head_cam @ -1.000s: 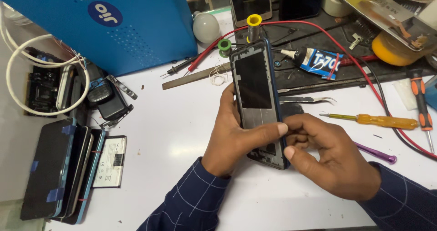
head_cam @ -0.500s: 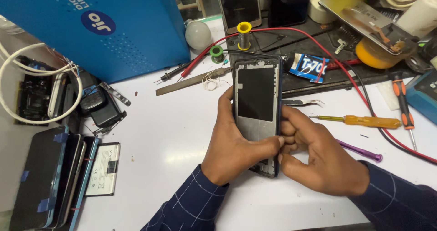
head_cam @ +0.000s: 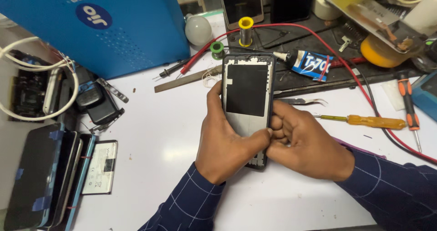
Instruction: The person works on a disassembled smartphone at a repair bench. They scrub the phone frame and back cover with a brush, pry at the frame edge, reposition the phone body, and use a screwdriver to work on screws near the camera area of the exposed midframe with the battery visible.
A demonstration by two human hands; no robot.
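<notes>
phone frame [head_cam: 247, 104] | now upright (was tilted) | hands [head_cam: 227, 142] regripped lower

The phone frame [head_cam: 247, 104] stands upright over the table [head_cam: 173, 121] at centre, with the left hand [head_cam: 226, 140] on its left edge and the right hand [head_cam: 306, 144] on its right edge. Left of it lie a battery [head_cam: 100, 167] and a stack of phones [head_cam: 45, 176]. Behind it sit a box [head_cam: 104, 26], a bulb [head_cam: 198, 29] and a glue tube [head_cam: 309, 63]. To the right lie tweezers [head_cam: 300, 101], a screwdriver [head_cam: 364, 120] and, apparently, a second one [head_cam: 407, 108]
</notes>
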